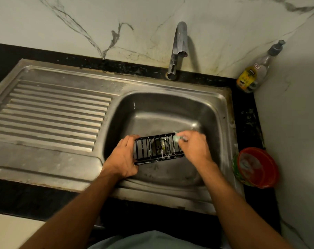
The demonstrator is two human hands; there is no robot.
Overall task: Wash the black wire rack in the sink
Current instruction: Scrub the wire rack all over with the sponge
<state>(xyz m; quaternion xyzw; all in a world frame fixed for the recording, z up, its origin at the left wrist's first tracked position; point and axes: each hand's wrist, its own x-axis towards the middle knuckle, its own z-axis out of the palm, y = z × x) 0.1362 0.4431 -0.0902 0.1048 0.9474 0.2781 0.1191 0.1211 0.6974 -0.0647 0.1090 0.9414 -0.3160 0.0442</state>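
Note:
A small black wire rack (157, 150) with white suds on its bars is held over the steel sink basin (211, 112), above the drain. My left hand (123, 159) grips the rack's left end. At the rack's right end, my right hand (193, 147) pinches a pale green scrub pad (177, 138) against the top rail. The hand is slightly blurred. No water comes from the tap (178, 49).
A ribbed steel drainboard (50, 112) lies left of the basin. A pump bottle of dish liquid (255, 72) stands in the back right corner. A red tub (256, 168) of soap sits on the black counter right of the sink.

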